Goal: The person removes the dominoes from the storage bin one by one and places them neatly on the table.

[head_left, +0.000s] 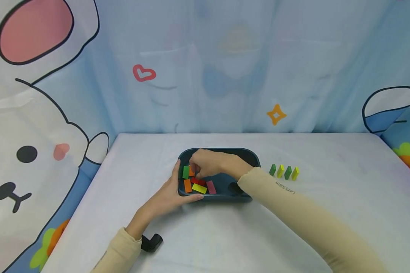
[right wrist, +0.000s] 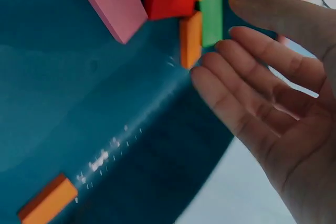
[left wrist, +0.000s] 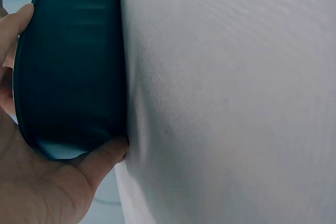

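A dark teal tray (head_left: 225, 182) holds small blocks at its left end: green (head_left: 186, 172), red (head_left: 198, 182), yellow (head_left: 199, 188), pink (head_left: 211, 187) and two orange ones (head_left: 188, 185). My left hand (head_left: 169, 191) grips the tray's left end, thumb along the near side and fingers at the left side. In the left wrist view, the tray's outer wall (left wrist: 73, 66) lies between thumb and fingers. Over the blocks reaches my right hand (right wrist: 278, 87), thumb and fingers apart and nothing between them, fingertips beside the green block (right wrist: 211, 19) and an orange block (right wrist: 190, 40).
Right of the tray, a row of several green and yellow blocks (head_left: 288, 173) stands on the white tabletop (head_left: 328, 212). Another orange block (right wrist: 47, 200) lies apart inside the tray. A black device (head_left: 152, 242) sits by my left wrist. Behind hangs a printed curtain (head_left: 225, 76).
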Motion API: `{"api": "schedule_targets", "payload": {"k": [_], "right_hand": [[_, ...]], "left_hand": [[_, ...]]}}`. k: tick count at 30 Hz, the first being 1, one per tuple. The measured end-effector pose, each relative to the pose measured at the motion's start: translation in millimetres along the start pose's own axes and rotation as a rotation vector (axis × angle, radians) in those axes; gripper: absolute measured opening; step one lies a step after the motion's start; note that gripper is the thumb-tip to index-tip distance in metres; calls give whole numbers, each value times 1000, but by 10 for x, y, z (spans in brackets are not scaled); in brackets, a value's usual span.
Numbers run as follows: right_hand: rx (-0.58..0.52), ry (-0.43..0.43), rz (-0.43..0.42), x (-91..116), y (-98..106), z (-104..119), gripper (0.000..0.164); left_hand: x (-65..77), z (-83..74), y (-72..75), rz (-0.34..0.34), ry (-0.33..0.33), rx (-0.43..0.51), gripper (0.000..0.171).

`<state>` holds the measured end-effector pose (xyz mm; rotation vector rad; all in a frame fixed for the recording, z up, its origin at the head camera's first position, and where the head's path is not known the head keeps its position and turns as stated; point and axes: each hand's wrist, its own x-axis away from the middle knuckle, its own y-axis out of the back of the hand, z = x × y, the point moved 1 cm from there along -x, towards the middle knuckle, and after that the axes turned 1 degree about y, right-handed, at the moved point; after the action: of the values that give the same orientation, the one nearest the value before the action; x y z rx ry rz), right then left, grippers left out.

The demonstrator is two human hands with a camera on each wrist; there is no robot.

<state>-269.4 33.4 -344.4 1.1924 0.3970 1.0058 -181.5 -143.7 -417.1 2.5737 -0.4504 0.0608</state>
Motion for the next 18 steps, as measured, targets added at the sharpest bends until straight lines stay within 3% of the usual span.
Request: {"api": "schedule_targets", "payload": {"k": [6, 18], "right_hand": [[31, -71, 65, -154, -108, 5, 10], [97, -146, 147, -314, -167, 88, 19]], "left_hand": [[4, 11, -5, 4, -14, 8, 126], [26, -3, -5, -7, -30, -13, 129]]}}
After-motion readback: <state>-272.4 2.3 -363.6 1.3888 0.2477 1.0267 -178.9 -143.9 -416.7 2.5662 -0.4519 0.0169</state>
